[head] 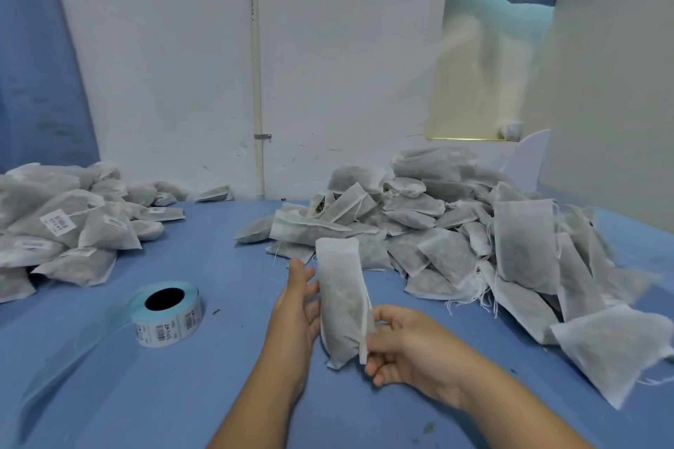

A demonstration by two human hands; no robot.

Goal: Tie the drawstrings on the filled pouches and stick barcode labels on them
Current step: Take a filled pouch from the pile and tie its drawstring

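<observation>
A white filled pouch (341,299) stands upright on its short end on the blue table, between my two hands. My right hand (401,343) pinches its right edge low down with curled fingers. My left hand (297,302) lies flat against its left side, fingers straight. A roll of barcode labels (167,313) lies on the table to the left of my hands, with a strip of blue backing trailing off it. No drawstring on the held pouch is visible.
A large heap of unlabelled pouches (456,241) with loose strings fills the right side. A smaller pile of labelled pouches (65,230) sits at the left. The blue table cover (146,394) runs to a white wall (175,66) behind.
</observation>
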